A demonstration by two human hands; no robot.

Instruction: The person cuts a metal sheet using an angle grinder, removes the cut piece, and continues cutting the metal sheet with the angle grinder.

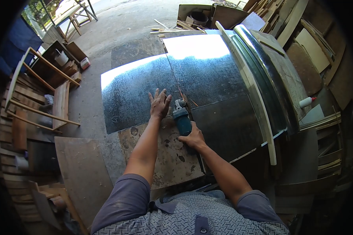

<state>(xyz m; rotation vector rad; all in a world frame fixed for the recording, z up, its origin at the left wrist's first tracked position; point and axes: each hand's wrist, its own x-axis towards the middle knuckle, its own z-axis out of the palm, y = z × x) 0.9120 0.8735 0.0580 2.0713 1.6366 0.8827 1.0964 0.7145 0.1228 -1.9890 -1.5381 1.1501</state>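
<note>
My right hand (193, 138) is wrapped round the body of a teal angle grinder (182, 122), whose metal head touches or hovers over a dark seam in the sheet metal. Orange sparks (183, 94) fly forward and to the right from the head. Just left of the grinder, my left hand (160, 103) rests with fingers spread on the shiny galvanized sheet (135, 84). A dark sheet (227, 125) lies to the right of the tool, and a stained board (161, 152) is under my forearms.
A long wooden strip (253, 84) and a curved glossy panel (262, 70) stand along the right. A white bottle (306, 102) lies farther right. On the left are a wooden frame (43, 102), a plywood sheet (82, 168) and a small container (85, 63). Scrap wood lies on both sides.
</note>
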